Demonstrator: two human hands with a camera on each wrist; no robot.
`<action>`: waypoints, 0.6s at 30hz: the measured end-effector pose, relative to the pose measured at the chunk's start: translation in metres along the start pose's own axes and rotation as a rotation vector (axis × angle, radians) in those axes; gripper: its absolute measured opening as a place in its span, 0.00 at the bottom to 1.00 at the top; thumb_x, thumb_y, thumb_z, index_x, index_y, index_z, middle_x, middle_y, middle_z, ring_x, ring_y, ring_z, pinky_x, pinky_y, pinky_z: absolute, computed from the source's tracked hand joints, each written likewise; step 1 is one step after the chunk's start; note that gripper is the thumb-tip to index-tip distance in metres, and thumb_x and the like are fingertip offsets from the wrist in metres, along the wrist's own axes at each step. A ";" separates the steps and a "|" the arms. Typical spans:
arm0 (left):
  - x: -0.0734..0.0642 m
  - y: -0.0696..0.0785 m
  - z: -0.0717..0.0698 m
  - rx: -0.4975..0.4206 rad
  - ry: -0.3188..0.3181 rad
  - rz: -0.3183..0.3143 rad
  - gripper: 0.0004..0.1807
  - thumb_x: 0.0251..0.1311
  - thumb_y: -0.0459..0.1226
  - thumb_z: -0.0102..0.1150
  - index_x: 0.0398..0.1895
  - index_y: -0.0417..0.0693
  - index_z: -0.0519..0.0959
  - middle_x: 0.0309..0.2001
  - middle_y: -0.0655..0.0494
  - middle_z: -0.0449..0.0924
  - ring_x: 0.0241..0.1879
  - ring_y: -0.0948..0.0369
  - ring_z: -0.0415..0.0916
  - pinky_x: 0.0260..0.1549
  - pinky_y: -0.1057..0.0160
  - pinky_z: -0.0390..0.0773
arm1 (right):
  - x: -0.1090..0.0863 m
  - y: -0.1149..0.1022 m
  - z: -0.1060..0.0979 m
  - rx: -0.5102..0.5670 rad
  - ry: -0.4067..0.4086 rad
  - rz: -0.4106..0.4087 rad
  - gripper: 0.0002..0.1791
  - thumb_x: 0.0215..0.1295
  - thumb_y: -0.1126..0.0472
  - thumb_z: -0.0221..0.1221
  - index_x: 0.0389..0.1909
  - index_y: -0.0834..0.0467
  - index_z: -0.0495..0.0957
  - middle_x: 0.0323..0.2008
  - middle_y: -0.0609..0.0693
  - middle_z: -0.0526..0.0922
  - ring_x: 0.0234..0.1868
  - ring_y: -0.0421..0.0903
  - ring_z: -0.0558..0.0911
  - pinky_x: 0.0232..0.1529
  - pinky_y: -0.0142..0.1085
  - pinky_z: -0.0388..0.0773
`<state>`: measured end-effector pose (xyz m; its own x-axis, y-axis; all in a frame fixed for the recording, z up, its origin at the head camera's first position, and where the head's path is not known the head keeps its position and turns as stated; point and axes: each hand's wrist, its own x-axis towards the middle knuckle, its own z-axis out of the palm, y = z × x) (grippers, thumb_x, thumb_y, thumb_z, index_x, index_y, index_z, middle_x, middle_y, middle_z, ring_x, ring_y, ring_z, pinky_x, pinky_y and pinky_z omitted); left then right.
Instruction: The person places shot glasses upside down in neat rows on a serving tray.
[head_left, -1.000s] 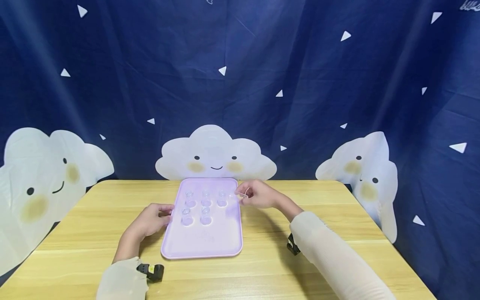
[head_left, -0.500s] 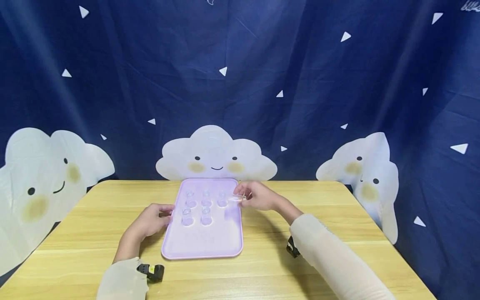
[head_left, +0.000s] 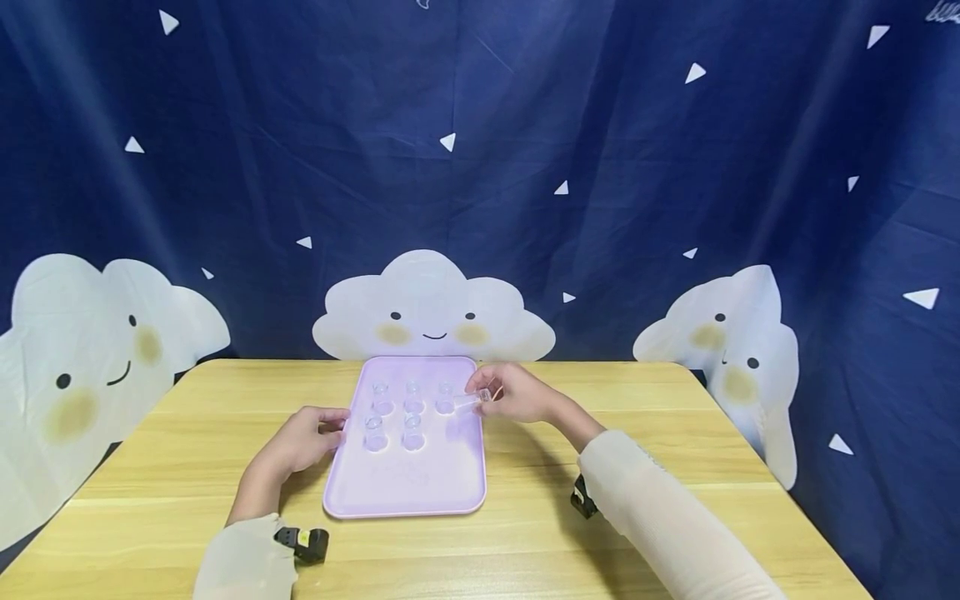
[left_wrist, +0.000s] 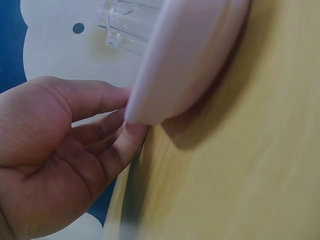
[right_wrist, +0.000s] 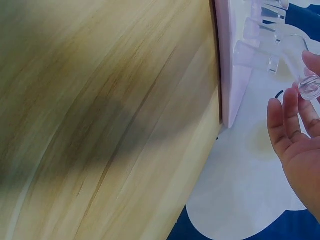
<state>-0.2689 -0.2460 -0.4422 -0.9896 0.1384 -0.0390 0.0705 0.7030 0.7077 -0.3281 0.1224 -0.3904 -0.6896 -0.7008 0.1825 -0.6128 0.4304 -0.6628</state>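
Observation:
A pale purple tray (head_left: 405, 492) lies on the table, with several small clear bottles (head_left: 413, 433) standing in two rows on it. My left hand (head_left: 302, 437) pinches the tray's left rim; the left wrist view shows the thumb above and fingers (left_wrist: 120, 150) beneath the tray's edge (left_wrist: 165, 75). Over the tray's back right part, my right hand (head_left: 519, 392) holds another clear bottle (head_left: 468, 402) by its neck end. That bottle is tilted, its body pointing left and slightly down. In the right wrist view its round mouth (right_wrist: 309, 88) sits between thumb and fingers.
The wooden table (head_left: 600, 533) extends around the tray on both sides and in front. Directly behind its back edge hangs a dark blue curtain (head_left: 420, 167) with white cloud faces. A small black camera (head_left: 309, 544) is strapped at the left wrist.
The bottle in my right hand has tipped and come slightly lower, its body now toward the tray and its mouth turned to the right. The left hand and tray have stayed put.

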 end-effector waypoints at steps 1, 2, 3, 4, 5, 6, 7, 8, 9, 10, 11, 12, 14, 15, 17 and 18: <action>0.000 0.000 0.000 -0.001 0.000 0.002 0.23 0.64 0.28 0.57 0.63 0.31 0.78 0.54 0.37 0.83 0.47 0.49 0.76 0.46 0.53 0.76 | 0.000 0.000 0.000 0.001 -0.001 0.001 0.15 0.59 0.70 0.67 0.48 0.68 0.82 0.41 0.59 0.85 0.35 0.45 0.82 0.42 0.36 0.84; 0.000 0.000 0.000 -0.001 0.000 0.004 0.23 0.64 0.28 0.57 0.62 0.31 0.78 0.54 0.37 0.83 0.47 0.49 0.76 0.47 0.53 0.76 | 0.000 0.000 0.000 0.002 -0.002 0.000 0.15 0.60 0.70 0.67 0.48 0.68 0.82 0.42 0.61 0.85 0.35 0.46 0.82 0.43 0.36 0.84; 0.000 0.000 0.000 -0.001 0.000 0.006 0.23 0.64 0.28 0.57 0.62 0.31 0.78 0.54 0.37 0.83 0.47 0.49 0.75 0.47 0.52 0.76 | 0.000 0.000 0.000 0.004 -0.004 -0.002 0.15 0.60 0.70 0.67 0.48 0.69 0.82 0.43 0.63 0.85 0.35 0.46 0.82 0.43 0.36 0.84; 0.000 0.000 0.000 0.000 0.001 0.009 0.23 0.64 0.28 0.57 0.62 0.31 0.78 0.54 0.37 0.83 0.47 0.49 0.76 0.48 0.51 0.77 | 0.000 -0.001 0.001 0.004 -0.004 -0.005 0.15 0.60 0.70 0.67 0.48 0.69 0.81 0.44 0.64 0.85 0.35 0.47 0.83 0.43 0.36 0.84; 0.000 0.000 0.000 0.001 0.001 0.010 0.22 0.64 0.28 0.57 0.62 0.31 0.78 0.54 0.37 0.83 0.47 0.49 0.76 0.50 0.50 0.76 | 0.000 -0.001 0.001 0.004 -0.004 -0.005 0.15 0.60 0.70 0.67 0.48 0.69 0.82 0.44 0.64 0.85 0.35 0.47 0.83 0.43 0.35 0.84; 0.000 0.000 0.000 0.001 0.002 0.011 0.22 0.64 0.28 0.57 0.62 0.31 0.78 0.54 0.37 0.83 0.48 0.48 0.76 0.51 0.49 0.76 | 0.000 -0.001 0.001 0.005 -0.005 -0.004 0.15 0.60 0.70 0.67 0.49 0.69 0.82 0.44 0.64 0.85 0.35 0.46 0.83 0.43 0.35 0.84; 0.000 0.000 0.000 -0.001 0.002 0.013 0.22 0.64 0.28 0.57 0.62 0.31 0.78 0.54 0.37 0.83 0.49 0.48 0.76 0.52 0.48 0.76 | 0.000 -0.001 0.002 0.004 -0.004 -0.006 0.15 0.60 0.71 0.67 0.48 0.69 0.82 0.43 0.62 0.85 0.35 0.46 0.83 0.44 0.34 0.84; 0.000 0.000 0.000 -0.002 0.002 0.014 0.23 0.64 0.28 0.57 0.62 0.31 0.78 0.54 0.37 0.83 0.49 0.48 0.76 0.53 0.47 0.76 | 0.000 -0.002 0.002 0.001 -0.003 -0.010 0.15 0.60 0.71 0.67 0.48 0.69 0.82 0.41 0.61 0.84 0.35 0.45 0.83 0.44 0.35 0.84; 0.000 0.000 0.000 -0.003 0.002 0.015 0.22 0.64 0.28 0.57 0.62 0.31 0.78 0.54 0.37 0.83 0.50 0.48 0.76 0.54 0.46 0.76 | 0.000 -0.002 0.002 0.000 -0.003 -0.012 0.15 0.60 0.71 0.67 0.48 0.68 0.82 0.40 0.59 0.84 0.35 0.44 0.82 0.44 0.35 0.84; 0.000 -0.001 0.001 -0.004 0.003 0.016 0.22 0.64 0.28 0.57 0.62 0.31 0.78 0.54 0.37 0.83 0.50 0.47 0.76 0.55 0.44 0.76 | 0.000 -0.003 0.003 -0.002 -0.001 -0.017 0.14 0.59 0.71 0.66 0.48 0.68 0.82 0.38 0.57 0.84 0.35 0.43 0.82 0.43 0.35 0.84; 0.000 -0.001 0.001 -0.008 0.003 0.017 0.22 0.64 0.28 0.57 0.62 0.31 0.78 0.54 0.37 0.83 0.51 0.47 0.76 0.56 0.43 0.75 | 0.000 -0.004 0.003 -0.002 -0.001 -0.021 0.14 0.59 0.71 0.66 0.47 0.68 0.83 0.38 0.56 0.83 0.34 0.42 0.81 0.43 0.35 0.84; 0.000 -0.001 0.001 -0.009 0.004 0.019 0.22 0.64 0.27 0.57 0.62 0.30 0.78 0.54 0.37 0.83 0.52 0.46 0.76 0.57 0.42 0.75 | 0.001 -0.005 0.004 -0.003 0.001 -0.024 0.14 0.59 0.71 0.66 0.47 0.68 0.83 0.36 0.54 0.83 0.34 0.42 0.81 0.43 0.36 0.84; 0.000 -0.001 0.001 -0.012 0.005 0.023 0.22 0.64 0.27 0.57 0.62 0.30 0.77 0.54 0.37 0.83 0.54 0.45 0.77 0.59 0.40 0.74 | 0.001 -0.007 0.005 -0.004 0.000 -0.027 0.14 0.59 0.71 0.66 0.47 0.68 0.83 0.35 0.52 0.83 0.34 0.41 0.80 0.43 0.35 0.84; 0.000 -0.001 0.001 -0.013 0.005 0.023 0.22 0.65 0.27 0.57 0.62 0.30 0.77 0.54 0.37 0.83 0.55 0.44 0.76 0.60 0.39 0.73 | 0.001 -0.008 0.005 0.000 -0.002 -0.025 0.14 0.59 0.71 0.66 0.47 0.68 0.83 0.34 0.51 0.83 0.34 0.41 0.80 0.43 0.35 0.84; 0.000 -0.001 0.001 -0.014 0.005 0.023 0.22 0.65 0.27 0.57 0.62 0.30 0.77 0.54 0.37 0.83 0.57 0.42 0.76 0.61 0.38 0.73 | 0.002 -0.009 0.007 0.000 -0.005 -0.017 0.15 0.59 0.71 0.66 0.48 0.67 0.82 0.34 0.51 0.83 0.34 0.41 0.81 0.43 0.34 0.84; -0.001 0.000 0.001 -0.013 0.004 0.022 0.22 0.65 0.27 0.57 0.62 0.30 0.77 0.54 0.37 0.83 0.58 0.41 0.76 0.61 0.37 0.72 | 0.003 -0.010 0.008 -0.001 -0.006 -0.010 0.15 0.59 0.71 0.66 0.48 0.67 0.82 0.34 0.50 0.83 0.34 0.41 0.81 0.43 0.34 0.83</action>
<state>-0.2682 -0.2458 -0.4428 -0.9884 0.1507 -0.0207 0.0903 0.6911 0.7171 -0.3209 0.1120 -0.3888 -0.6809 -0.7088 0.1844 -0.6202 0.4241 -0.6599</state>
